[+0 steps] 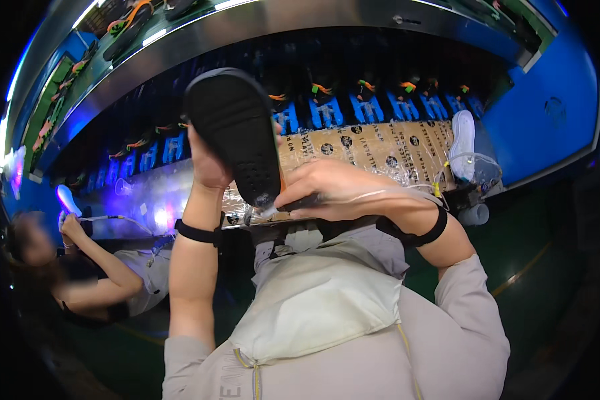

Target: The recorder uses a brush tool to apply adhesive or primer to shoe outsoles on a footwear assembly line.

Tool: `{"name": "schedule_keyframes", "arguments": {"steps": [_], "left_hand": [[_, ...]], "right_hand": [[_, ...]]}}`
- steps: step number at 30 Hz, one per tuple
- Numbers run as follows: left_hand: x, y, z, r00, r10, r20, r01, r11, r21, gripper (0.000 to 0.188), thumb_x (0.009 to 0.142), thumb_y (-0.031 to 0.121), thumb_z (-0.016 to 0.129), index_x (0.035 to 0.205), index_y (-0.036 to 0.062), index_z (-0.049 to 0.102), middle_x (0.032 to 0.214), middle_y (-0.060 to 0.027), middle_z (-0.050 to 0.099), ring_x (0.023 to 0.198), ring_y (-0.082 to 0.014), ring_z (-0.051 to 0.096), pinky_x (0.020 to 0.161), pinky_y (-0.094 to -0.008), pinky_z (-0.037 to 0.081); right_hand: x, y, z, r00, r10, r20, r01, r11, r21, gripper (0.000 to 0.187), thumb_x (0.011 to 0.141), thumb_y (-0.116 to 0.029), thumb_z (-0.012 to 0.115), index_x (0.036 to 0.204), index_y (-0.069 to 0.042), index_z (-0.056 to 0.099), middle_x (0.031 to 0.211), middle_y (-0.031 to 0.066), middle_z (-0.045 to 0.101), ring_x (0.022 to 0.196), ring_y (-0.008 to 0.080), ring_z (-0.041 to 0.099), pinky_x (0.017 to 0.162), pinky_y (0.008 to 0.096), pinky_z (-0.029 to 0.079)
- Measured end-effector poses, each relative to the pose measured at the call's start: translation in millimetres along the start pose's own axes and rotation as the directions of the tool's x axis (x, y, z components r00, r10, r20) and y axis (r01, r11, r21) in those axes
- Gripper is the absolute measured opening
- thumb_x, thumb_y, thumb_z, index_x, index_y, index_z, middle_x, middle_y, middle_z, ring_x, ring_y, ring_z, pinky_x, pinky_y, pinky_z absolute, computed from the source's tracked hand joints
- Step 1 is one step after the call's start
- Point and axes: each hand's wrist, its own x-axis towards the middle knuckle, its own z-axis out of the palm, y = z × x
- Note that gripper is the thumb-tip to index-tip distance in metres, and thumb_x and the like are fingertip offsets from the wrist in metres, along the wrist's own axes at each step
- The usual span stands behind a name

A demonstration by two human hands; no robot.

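Observation:
My left hand (pixel 210 163) is closed around a black shoe sole (pixel 230 127) and holds it tilted up over the bench edge. The sole has a grey rim and small dimples toward its lower end. My right hand (pixel 327 190) grips a dark-handled brush (pixel 307 201), whose pale tip (pixel 268 212) meets the sole's lower edge. From the right hand a thin clear hose (pixel 380 193) runs back over the wrist to the right. The sole hides part of my left fingers.
Cardboard under clear film covers the bench (pixel 373 150). A white sole (pixel 463 143) stands at its right end beside a yellow hose fitting (pixel 438 189). Behind runs a row of blue holders (pixel 367 109) with orange-trimmed dark items. At left a co-worker (pixel 93 267) holds a pale sole.

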Motion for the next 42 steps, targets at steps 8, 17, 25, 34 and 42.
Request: {"name": "schedule_keyframes", "arguments": {"steps": [8,17,25,34,42], "left_hand": [[37,5,16,0.964,-0.234,-0.127,0.265,0.895,0.360,0.071,0.111,0.057,0.033,0.145,0.0002,0.057,0.134,-0.0128,0.068,0.119,-0.0203,0.066,0.104,-0.0361,0.053],[60,4,45,0.862,-0.397,-0.317,0.456,0.332,0.825,0.084,0.101,0.074,0.043,0.108,-0.0016,0.079,0.098,-0.0142,0.076,0.088,-0.0199,0.069,0.086,-0.0334,0.055],[54,6,20,0.854,-0.417,-0.313,0.439,0.251,0.863,0.082,0.104,0.072,0.039,0.111,-0.0001,0.078,0.099,-0.0123,0.076,0.088,-0.0198,0.068,0.088,-0.0317,0.054],[-61,-4,-70,0.982,0.062,-0.178,-0.085,0.989,-0.120,0.085,0.101,0.075,0.035,0.155,0.0109,0.046,0.160,-0.0157,0.046,0.146,-0.0365,0.046,0.121,-0.0604,0.033],[-161,-95,-77,0.825,-0.450,-0.341,0.181,0.782,-0.596,0.104,0.098,0.081,0.011,0.159,0.0011,0.035,0.147,-0.0390,0.049,0.129,-0.0582,0.055,0.099,-0.0734,0.050]], "right_hand": [[9,-8,-5,0.996,0.079,0.046,-0.074,0.992,-0.105,0.026,0.088,-0.013,0.075,0.114,-0.008,0.076,0.100,0.0136,0.072,0.096,0.0347,0.070,0.082,0.0434,0.056],[10,-2,-3,0.995,0.032,0.093,-0.020,0.991,-0.131,0.036,0.085,-0.006,0.072,0.120,-0.009,0.074,0.104,0.0120,0.070,0.097,0.0346,0.070,0.081,0.0445,0.057],[11,6,7,0.993,-0.061,0.102,0.079,0.979,-0.187,0.027,0.090,-0.014,0.074,0.117,-0.009,0.075,0.101,0.0109,0.071,0.099,0.0323,0.067,0.082,0.0433,0.054],[-32,13,6,0.769,0.490,-0.409,-0.248,0.820,0.516,0.022,0.085,-0.002,0.071,0.106,-0.001,0.077,0.087,0.0038,0.074,0.074,0.0068,0.063,0.063,0.0244,0.050],[-34,43,54,0.590,0.745,-0.311,-0.351,0.583,0.733,0.019,0.089,-0.005,0.070,0.106,0.000,0.076,0.091,-0.0003,0.069,0.081,0.0051,0.057,0.071,0.0233,0.046]]}}
